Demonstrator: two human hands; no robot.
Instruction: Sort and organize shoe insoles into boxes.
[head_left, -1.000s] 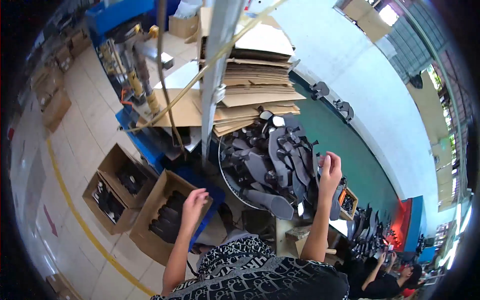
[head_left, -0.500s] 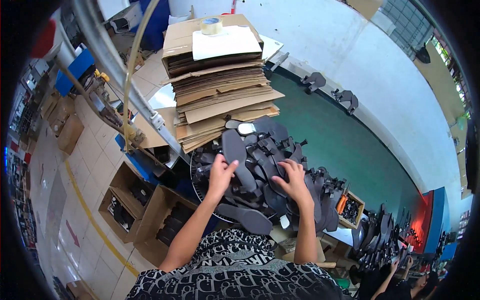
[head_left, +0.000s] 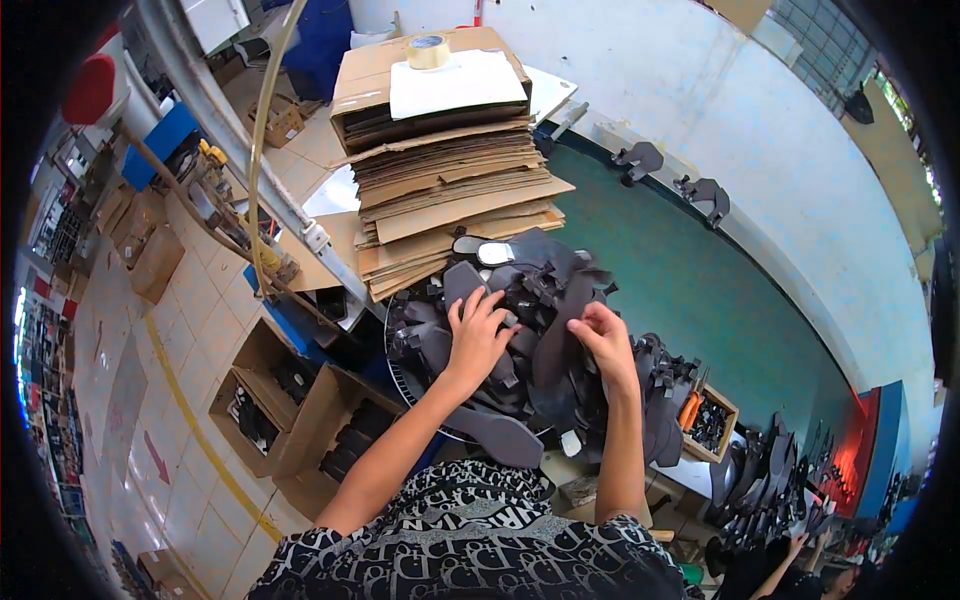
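Note:
A heap of dark grey sandal soles (head_left: 480, 393), many with black straps, fills a round wire-rimmed container in front of me. My left hand (head_left: 482, 333) lies over the heap with fingers spread, touching a sole (head_left: 462, 281) at its upper left. My right hand (head_left: 606, 343) is closed, thumb and fingers pinching the edge of a sandal sole (head_left: 563, 338) raised on the heap's right side and blurred at its top. Another sole (head_left: 497, 436) lies flat at the near edge, close to my body. White patches show on a sole (head_left: 494, 253) at the back.
Behind the heap stands a tall stack of flat cardboard (head_left: 455, 190), topped by a tape roll (head_left: 428, 50). Open cartons (head_left: 310, 440) with dark parts stand at the left. On the right are a small parts box (head_left: 712, 420), orange-handled pliers (head_left: 689, 410) and a green belt (head_left: 690, 300).
My left hand has moved up and right, its fingers spreading, and the sole it held now lies lower on the heap. My right hand has closed on a sole and raised it.

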